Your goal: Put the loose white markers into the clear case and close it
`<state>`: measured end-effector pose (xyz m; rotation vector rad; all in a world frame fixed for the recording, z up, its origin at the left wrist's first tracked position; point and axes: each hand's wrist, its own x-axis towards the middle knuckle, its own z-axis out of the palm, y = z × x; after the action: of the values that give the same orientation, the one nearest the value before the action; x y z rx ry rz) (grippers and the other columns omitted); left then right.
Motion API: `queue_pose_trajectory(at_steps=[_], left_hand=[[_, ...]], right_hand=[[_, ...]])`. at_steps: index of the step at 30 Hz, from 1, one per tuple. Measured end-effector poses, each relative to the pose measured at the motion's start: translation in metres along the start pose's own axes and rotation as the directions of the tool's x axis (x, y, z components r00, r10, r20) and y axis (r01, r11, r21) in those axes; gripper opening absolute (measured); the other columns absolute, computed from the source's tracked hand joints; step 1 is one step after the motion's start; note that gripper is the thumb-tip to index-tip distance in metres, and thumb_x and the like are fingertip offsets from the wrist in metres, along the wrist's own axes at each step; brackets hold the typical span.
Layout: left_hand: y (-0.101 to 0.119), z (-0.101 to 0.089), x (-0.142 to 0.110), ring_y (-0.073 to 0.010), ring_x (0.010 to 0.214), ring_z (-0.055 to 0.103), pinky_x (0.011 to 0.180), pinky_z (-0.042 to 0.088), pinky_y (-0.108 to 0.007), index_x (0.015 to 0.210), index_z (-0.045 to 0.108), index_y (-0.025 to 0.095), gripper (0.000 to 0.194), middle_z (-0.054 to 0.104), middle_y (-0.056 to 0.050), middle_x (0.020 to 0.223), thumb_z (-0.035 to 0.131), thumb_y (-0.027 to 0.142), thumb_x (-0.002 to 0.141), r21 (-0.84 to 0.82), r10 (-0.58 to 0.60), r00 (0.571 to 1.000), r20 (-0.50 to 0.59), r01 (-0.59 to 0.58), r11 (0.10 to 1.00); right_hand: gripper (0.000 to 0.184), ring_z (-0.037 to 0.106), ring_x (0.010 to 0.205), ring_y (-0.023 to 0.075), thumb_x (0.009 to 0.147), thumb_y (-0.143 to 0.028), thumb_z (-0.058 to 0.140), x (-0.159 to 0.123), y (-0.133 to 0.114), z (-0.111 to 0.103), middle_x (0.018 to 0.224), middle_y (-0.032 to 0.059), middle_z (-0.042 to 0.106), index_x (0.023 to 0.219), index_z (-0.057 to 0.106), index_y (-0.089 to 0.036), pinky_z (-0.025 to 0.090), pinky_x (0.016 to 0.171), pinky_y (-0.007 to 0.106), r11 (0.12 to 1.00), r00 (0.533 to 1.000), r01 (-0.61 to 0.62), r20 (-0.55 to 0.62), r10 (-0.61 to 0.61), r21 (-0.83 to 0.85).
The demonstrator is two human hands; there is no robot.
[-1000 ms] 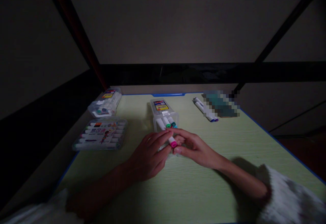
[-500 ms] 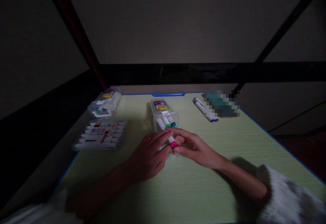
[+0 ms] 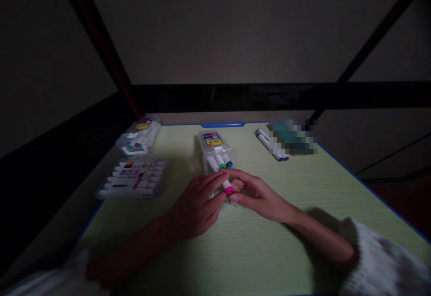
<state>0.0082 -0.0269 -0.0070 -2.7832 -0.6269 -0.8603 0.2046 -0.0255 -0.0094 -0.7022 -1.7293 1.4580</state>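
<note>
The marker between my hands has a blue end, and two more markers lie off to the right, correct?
Not quite: in the head view, the marker between your left hand and right hand has a pink end, not blue. Two more markers do lie off to the right.

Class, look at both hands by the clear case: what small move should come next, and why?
Probably easing the pink-ended marker deeper into the clear case: it juts out past the green-ended marker, and fingers of the left hand and right hand lie close about it.
</note>
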Motion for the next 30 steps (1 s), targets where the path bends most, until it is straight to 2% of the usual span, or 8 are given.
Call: queue_pose_trajectory(at_steps=[30], left_hand=[[-0.0002, -0.0012, 0.0005, -0.0248, 0.121, 0.037, 0.094, 0.040, -0.038, 0.098, 0.054, 0.009, 0.021, 0.045, -0.018, 0.124, 0.043, 0.010, 0.080, 0.006, -0.008, 1.000, 0.016, 0.008, 1.000]], right_hand=[[0.050, 0.045, 0.069, 0.0084, 0.081, -0.027, 0.056, 0.0001, -0.0009, 0.0001, 0.076, -0.0023, 0.049, 0.127, 0.039, -0.020, 0.040, 0.066, 0.024, 0.999, 1.000, -0.005, -0.013, 0.004, -0.049]])
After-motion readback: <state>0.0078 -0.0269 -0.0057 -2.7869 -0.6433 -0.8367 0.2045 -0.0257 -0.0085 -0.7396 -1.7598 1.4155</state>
